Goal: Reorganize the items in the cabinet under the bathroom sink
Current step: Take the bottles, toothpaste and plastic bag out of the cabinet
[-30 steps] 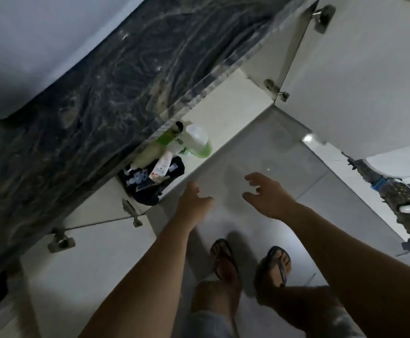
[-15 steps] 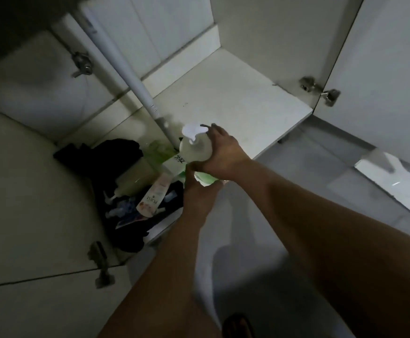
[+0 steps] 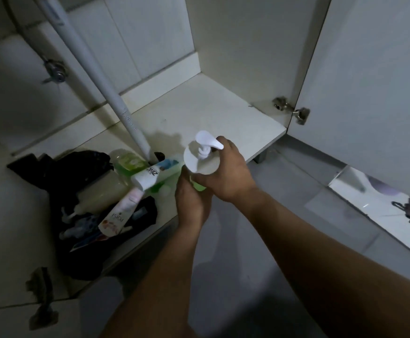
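A green pump bottle (image 3: 200, 162) with a white pump head stands at the front edge of the white cabinet floor (image 3: 211, 111). My right hand (image 3: 228, 174) wraps its right side and my left hand (image 3: 191, 203) grips its base from below. Left of it lies a heap: a white and green Zinc tube (image 3: 154, 176), a pink and white Posi tube (image 3: 119, 213), a pale cream pump bottle (image 3: 101, 193) on its side, a green bottle (image 3: 128, 162), and small bluish items on a black bag (image 3: 69, 167).
A white drain pipe (image 3: 101, 76) slants down into the cabinet floor behind the heap. The right door (image 3: 370, 81) stands open on its hinge (image 3: 294, 111); the left door (image 3: 11, 215) is open too. Grey floor tiles (image 3: 260, 228) lie in front.
A second ago both hands hung open above the floor. The view dropped into the cabinet, both hands closed on the pump bottle, and it now stands a little more upright.
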